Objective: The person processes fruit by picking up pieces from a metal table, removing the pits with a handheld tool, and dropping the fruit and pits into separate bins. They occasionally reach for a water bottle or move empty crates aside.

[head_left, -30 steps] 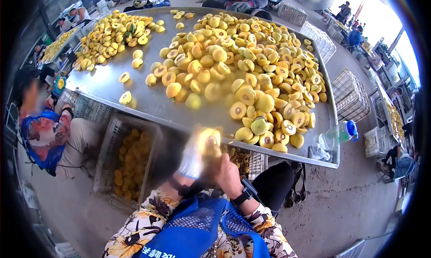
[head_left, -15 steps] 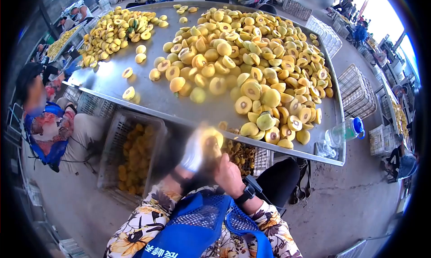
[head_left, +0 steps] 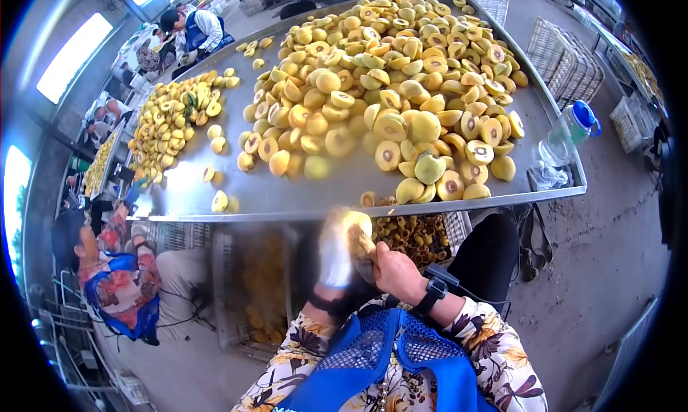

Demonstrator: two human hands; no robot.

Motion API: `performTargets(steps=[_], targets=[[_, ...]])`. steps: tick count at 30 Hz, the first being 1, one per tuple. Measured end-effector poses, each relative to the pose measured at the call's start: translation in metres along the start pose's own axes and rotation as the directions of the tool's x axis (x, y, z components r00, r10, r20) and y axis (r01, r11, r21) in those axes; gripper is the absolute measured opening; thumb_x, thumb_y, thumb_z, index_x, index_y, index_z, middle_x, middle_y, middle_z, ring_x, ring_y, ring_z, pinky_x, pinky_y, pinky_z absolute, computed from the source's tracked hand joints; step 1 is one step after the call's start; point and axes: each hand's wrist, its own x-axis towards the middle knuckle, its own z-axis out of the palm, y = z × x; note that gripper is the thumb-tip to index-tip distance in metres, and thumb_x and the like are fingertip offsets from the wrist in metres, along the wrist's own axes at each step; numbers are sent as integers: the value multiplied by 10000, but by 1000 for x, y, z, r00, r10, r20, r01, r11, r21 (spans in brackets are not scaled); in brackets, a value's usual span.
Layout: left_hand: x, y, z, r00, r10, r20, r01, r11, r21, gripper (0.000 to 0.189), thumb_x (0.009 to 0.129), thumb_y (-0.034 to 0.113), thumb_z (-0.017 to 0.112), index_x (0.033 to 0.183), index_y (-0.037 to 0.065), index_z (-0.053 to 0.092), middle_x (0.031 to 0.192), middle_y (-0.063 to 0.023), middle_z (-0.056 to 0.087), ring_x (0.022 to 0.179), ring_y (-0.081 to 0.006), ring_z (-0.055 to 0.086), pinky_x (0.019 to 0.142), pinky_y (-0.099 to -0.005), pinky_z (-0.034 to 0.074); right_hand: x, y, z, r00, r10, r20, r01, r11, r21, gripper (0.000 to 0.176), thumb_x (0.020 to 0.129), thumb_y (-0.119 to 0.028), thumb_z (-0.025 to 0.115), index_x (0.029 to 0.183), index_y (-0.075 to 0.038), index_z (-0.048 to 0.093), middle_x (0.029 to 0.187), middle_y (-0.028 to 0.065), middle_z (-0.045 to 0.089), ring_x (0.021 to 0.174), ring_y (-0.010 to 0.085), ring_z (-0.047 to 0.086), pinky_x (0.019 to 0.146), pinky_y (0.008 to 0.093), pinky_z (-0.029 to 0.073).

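Note:
My left hand (head_left: 334,260), in a white glove and blurred by motion, is closed around a yellow peach half (head_left: 355,223) just off the table's near edge. Right against it, my bare right hand (head_left: 398,272) is curled into a fist with its fingertips at the fruit. Whatever it grips is too blurred to make out. Beyond the hands, a large heap of halved yellow peaches (head_left: 315,115), many showing brown centres, covers much of the metal table (head_left: 276,200). Beneath the edge, brown-centred fruit pieces (head_left: 412,238) fill a crate (head_left: 459,229).
A blurred crate (head_left: 223,290) of yellow fruit stands to the left below the table. A blue-capped bottle (head_left: 562,141) rests at the table's right corner. A smaller peach pile (head_left: 165,125) lies far left, near a seated co-worker (head_left: 122,276). White crates (head_left: 566,61) are stacked at right.
The view has swung, so the table and both hands sit further right in the picture. Both hands stay together at the peach half, and the heap looks much the same.

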Motion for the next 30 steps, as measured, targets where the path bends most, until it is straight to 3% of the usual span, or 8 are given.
performTargets(steps=[3,7,9,12,18,21,25,30], targets=[[10,-2,-5,991,-127,-49,123,990,-63,332,963,302,457,1118,20,538,989,-45,576,867,-108,544,784,-245,462,1,0,3,1000,-5,-7,5,999,31,234,752,-77,540,876,62,398,670,274,567,681,450,570,616,506,452],[1,24,2,988,-12,155,-10,989,145,360,955,318,471,1133,10,529,1031,-48,559,864,-124,549,792,-248,463,4,-7,-11,1000,24,0,-24,984,176,197,761,-81,540,868,56,445,703,273,579,711,451,575,628,469,461],[3,14,2,997,-49,52,54,993,-103,365,951,308,482,1145,1,524,1062,-54,550,862,-139,558,775,-249,475,3,-11,-11,998,54,-28,-44,962,270,193,772,-93,542,878,51,469,728,271,588,728,448,580,642,448,466],[-8,19,11,994,65,-91,-23,915,402,354,941,288,506,1158,9,524,1066,-57,558,867,-139,569,747,-256,492,-1,-13,7,995,96,-41,-75,931,358,237,800,-135,547,930,54,486,773,273,597,761,443,586,687,432,473],[12,-14,-24,987,-84,134,89,996,-30,281,923,298,513,978,28,569,879,-46,580,783,-143,548,701,-284,465,-1,-12,16,990,118,71,-131,970,204,293,784,-135,551,948,88,457,798,317,585,802,464,578,706,463,468],[19,-18,-32,962,-252,101,258,964,-56,301,919,317,507,950,28,583,886,-53,587,789,-155,550,694,-290,458,1,-12,17,991,113,77,-124,978,167,310,772,-128,550,956,101,449,808,328,581,804,475,570,712,467,469],[11,-9,-17,997,-70,33,68,996,62,250,870,266,606,976,40,622,829,-6,610,687,-84,567,584,-240,478,0,-10,17,993,92,80,-106,975,196,321,764,-132,547,961,102,453,800,326,581,792,463,581,712,461,477],[19,0,-14,936,-351,12,352,936,-3,217,847,223,639,958,37,635,833,-18,617,732,-122,589,644,-259,492,-2,-4,24,984,151,93,-171,947,270,315,767,-143,535,956,101,475,787,309,589,785,428,607,709,437,489]])
